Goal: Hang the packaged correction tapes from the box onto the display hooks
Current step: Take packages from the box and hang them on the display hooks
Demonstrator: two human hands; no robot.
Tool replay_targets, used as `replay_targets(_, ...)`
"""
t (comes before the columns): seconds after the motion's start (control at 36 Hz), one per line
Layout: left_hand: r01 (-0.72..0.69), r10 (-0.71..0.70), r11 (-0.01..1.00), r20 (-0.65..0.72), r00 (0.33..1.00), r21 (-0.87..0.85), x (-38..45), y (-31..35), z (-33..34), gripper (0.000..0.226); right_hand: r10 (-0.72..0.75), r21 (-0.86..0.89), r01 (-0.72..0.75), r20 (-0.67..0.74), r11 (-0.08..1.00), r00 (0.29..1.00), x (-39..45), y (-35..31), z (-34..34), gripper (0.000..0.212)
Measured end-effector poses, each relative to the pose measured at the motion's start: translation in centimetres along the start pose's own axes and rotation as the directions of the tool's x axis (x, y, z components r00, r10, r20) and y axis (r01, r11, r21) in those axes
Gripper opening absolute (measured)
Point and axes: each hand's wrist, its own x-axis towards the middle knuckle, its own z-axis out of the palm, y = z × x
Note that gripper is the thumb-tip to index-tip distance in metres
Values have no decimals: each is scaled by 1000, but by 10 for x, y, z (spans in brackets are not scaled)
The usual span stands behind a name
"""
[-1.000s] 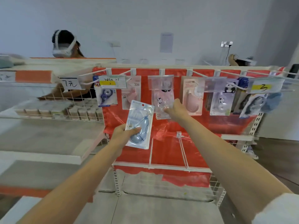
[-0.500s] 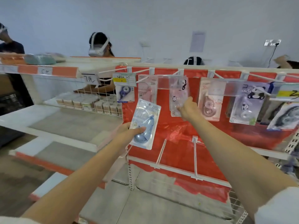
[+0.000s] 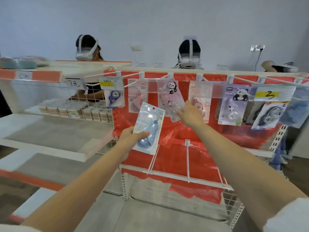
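Red-backed display rack now sits centred; right hand keeps pinching the hanging clear panda-printed pack, while left hand still clamps the blue blister-packed correction tape, unhung.

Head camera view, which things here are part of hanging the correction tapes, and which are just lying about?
Job:
left hand gripping blue correction tape pack
right hand at hanging panda pack
display hooks

Lying about:
small boxes on side shelf
handwritten price tag
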Motion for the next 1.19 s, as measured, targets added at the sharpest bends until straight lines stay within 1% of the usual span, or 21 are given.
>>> replay_targets(0.06,-4,4,1000,13,1000,15,1,0,2,17,16,6,-16,15,1000,1000,-2,3,-2,52)
replay_targets(0.11,-9,8,1000,26,1000,13,3,-1,4,20,13,-20,-13,26,1000,1000,-4,7,0,54)
replay_targets(0.19,-19,18,1000,60,998,8,6,-1,7,23,19,-33,-18,55,999,998,-8,12,2,46)
replay_targets(0.33,-42,40,999,133,990,16,16,3,15,19,-51,-36,58,159,998,986,-20,24,0,26)
replay_targets(0.44,-52,52,999,193,980,-7,22,5,27,15,-79,-111,107,230,988,970,-29,31,-9,25)
replay_targets(0.53,-65,67,998,234,970,-16,22,6,38,5,-74,-220,130,243,967,967,-37,33,-13,26)
replay_targets(0.58,-62,65,998,265,962,-20,23,6,44,5,-59,-279,127,241,952,969,-43,36,-14,30)
replay_targets(0.69,-47,55,998,335,941,-33,24,6,51,15,-12,-333,94,240,938,971,-53,39,-18,26)
replay_targets(0.78,-22,38,998,357,933,-51,27,6,56,19,18,-341,62,225,938,974,-62,38,-22,30)
replay_targets(0.89,30,14,994,404,915,-103,30,5,64,13,63,-273,-11,184,962,981,-74,36,-24,22)
replay_targets(0.94,49,9,991,422,906,-125,30,3,67,16,74,-219,-34,176,975,982,-82,33,-25,17)
replay_targets(1.03,75,-20,991,444,896,-108,27,-3,75,23,97,-151,-69,187,986,978,-97,29,-25,11)
replay_targets(1.08,83,-34,993,473,881,-82,25,-7,82,28,149,-92,-134,181,987,972,-107,32,-23,10)
replay_targets(1.14,87,-51,995,500,864,-48,21,-10,88,30,217,4,-221,166,975,962,-119,36,-22,11)
replay_targets(1.19,94,-67,995,555,829,-21,17,-13,95,21,273,128,-294,159,947,949,-131,45,-21,17)
